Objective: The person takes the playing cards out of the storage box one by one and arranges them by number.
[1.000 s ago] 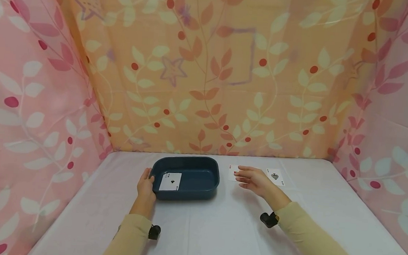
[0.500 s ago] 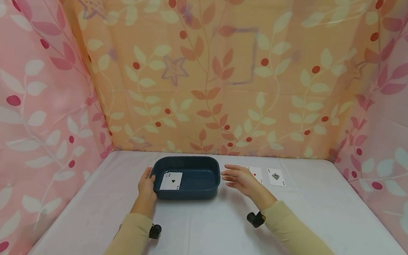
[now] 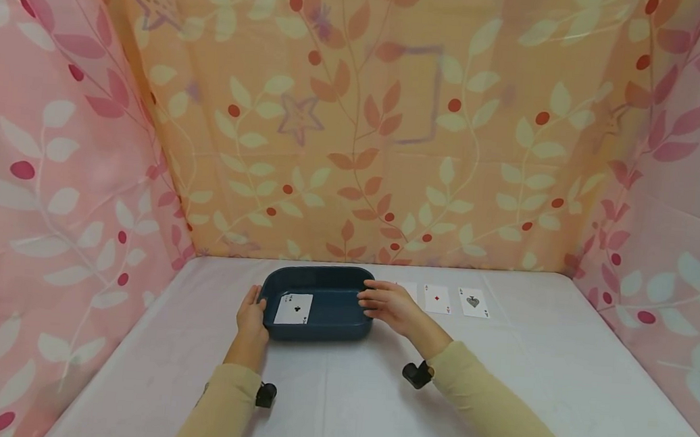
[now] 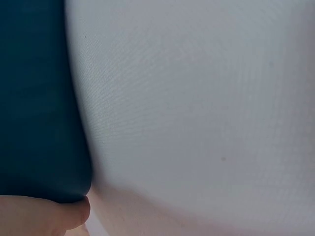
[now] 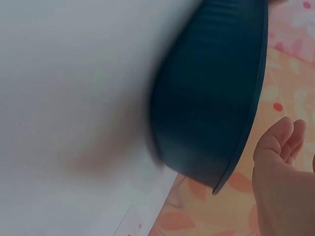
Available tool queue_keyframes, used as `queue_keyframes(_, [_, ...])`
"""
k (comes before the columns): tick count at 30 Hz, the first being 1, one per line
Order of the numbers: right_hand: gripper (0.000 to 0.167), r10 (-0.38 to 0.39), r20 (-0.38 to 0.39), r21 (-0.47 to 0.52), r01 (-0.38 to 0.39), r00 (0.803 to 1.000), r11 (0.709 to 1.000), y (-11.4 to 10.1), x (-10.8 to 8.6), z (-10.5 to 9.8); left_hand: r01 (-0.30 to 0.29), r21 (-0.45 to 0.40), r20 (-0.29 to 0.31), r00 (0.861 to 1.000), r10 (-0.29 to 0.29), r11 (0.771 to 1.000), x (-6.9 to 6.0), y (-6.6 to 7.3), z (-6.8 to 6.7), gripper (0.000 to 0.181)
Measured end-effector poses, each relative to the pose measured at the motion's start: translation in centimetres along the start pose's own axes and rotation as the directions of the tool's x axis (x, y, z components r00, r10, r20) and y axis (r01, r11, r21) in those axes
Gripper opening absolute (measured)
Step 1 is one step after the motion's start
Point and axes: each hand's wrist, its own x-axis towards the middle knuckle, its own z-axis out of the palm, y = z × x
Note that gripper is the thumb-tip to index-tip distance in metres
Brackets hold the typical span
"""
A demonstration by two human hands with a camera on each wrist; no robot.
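Near the table's [image 3: 338, 394] far edge, the left hand [image 3: 252, 316] grips a dark-blue tub [image 3: 319, 333]. The right hand [image 3: 394, 307], relaxed, overlaps its right end.

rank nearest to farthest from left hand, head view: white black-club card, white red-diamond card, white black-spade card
1. Black-club card, in dark-blue rounded tray
2. Red-diamond card, right of tray
3. Black-spade card, farthest right

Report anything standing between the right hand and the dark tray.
Nothing visible: in the head view, the right hand overlaps the right end of the dark tray, contact unclear. The diamond card and spade card lie farther right.
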Motion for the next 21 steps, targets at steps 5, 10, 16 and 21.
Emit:
queue_keyframes(5, [0.044, -0.011, 0.009, -0.006, 0.011, 1.000, 1.000, 0.9, 0.9, 1.4, -0.002, -0.004, 0.001, 1.000, 0.002, 1.000, 0.0, 0.1, 0.1, 0.052])
queue_keyframes(10, [0.043, -0.043, 0.025, -0.093, 0.045, 0.999, 0.995, 1.9, 1.8, 2.9, 0.001, -0.006, 0.003, 1.000, -0.001, 1.000, 0.0, 0.1, 0.1, 0.052])
queue_keyframes(16, [0.039, -0.085, 0.039, -0.259, 0.092, 0.996, 0.961, 2.8, 3.3, 4.7, 0.006, -0.005, -0.002, 1.000, -0.006, 1.000, -0.1, 0.2, 0.1, 0.052])
queue_keyframes(21, [0.045, -0.036, 0.079, -0.478, 0.070, 0.996, 0.876, 3.5, 4.5, 6.2, 0.007, -0.008, -0.002, 1.000, -0.007, 1.000, -0.3, 0.1, 0.2, 0.053])
